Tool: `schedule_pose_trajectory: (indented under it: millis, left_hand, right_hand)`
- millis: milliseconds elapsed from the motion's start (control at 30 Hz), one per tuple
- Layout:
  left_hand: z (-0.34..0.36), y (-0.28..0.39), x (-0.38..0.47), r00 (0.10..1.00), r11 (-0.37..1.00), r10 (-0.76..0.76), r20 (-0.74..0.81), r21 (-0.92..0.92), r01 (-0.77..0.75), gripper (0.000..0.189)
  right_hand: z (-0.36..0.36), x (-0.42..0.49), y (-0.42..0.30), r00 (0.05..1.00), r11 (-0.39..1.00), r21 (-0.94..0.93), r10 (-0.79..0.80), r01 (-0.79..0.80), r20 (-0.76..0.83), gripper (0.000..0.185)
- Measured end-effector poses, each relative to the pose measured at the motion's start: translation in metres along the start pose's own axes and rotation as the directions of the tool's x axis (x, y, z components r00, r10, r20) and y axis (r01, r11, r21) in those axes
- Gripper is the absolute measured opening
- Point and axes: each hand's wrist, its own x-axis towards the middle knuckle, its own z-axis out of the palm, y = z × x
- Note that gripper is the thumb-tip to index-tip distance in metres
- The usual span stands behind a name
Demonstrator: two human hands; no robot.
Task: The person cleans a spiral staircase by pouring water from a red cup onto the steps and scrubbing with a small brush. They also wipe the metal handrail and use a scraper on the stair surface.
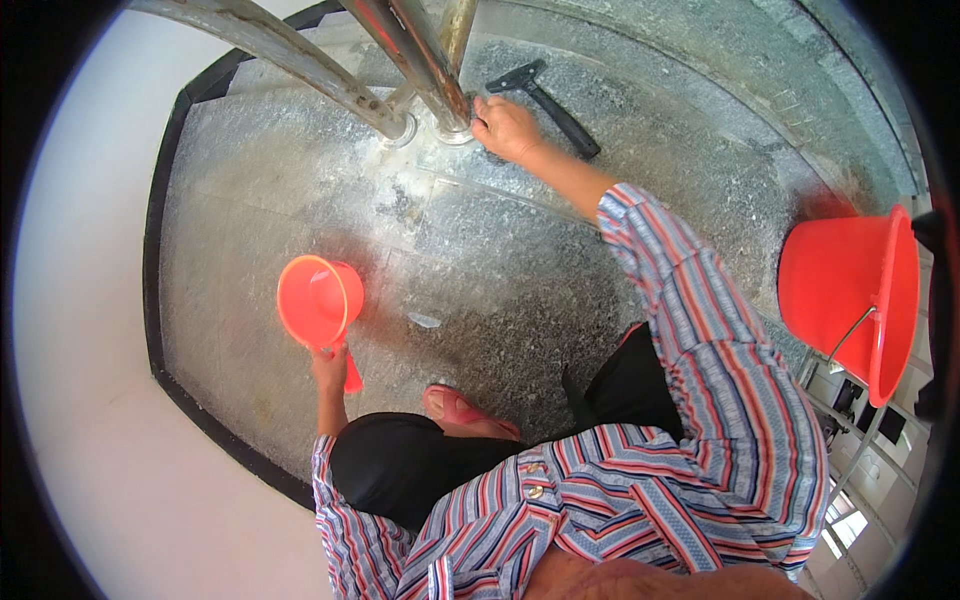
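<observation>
My left hand (328,367) grips the handle of a red plastic dipper (315,301), held over the stone floor with its wide mouth tilted towards me. My right hand (504,127) is at the foot of a rusty metal post (431,75), its fingers curled around something dark and mostly hidden that touches the floor beside the post's round base. Just right of that hand, a black scraper (559,112) with a wide head lies on the wet-looking floor. A small clear shard or puddle-like spot (424,320) shows on the floor right of the dipper.
A large red bucket (832,277) with a wire handle stands at the right, by metal railings (862,450). More metal pipes (300,64) rise at the top left. Steps (750,82) curve along the upper right. A white wall with black skirting (154,262) bounds the left.
</observation>
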Motion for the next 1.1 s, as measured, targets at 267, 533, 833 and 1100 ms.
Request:
schedule_pose_trajectory:
  millis: [267,533,833,1100]
  left_hand:
    - [0.006,0.015,-0.007,0.997,0.963,0.038,-0.074,-0.265,-0.056,0.064]
    - [-0.028,0.066,-0.035,0.926,0.805,-0.224,0.303,-0.477,0.351,0.033]
    - [-0.07,0.173,-0.075,0.939,0.988,0.016,0.343,-0.149,0.037,0.024]
    - [-0.075,0.308,-0.1,0.916,0.94,0.267,0.299,0.129,-0.316,0.026]
  right_hand:
    - [-0.026,-0.048,-0.001,0.918,0.98,-0.026,-0.174,0.196,0.357,0.03]
    - [-0.045,-0.036,0.023,0.976,0.992,-0.063,0.118,-0.107,0.185,0.039]
    - [-0.023,-0.043,0.013,0.988,0.993,-0.045,-0.103,0.109,0.119,0.045]
    - [0.026,-0.048,-0.009,0.888,0.538,0.724,0.395,-0.431,0.236,0.031]
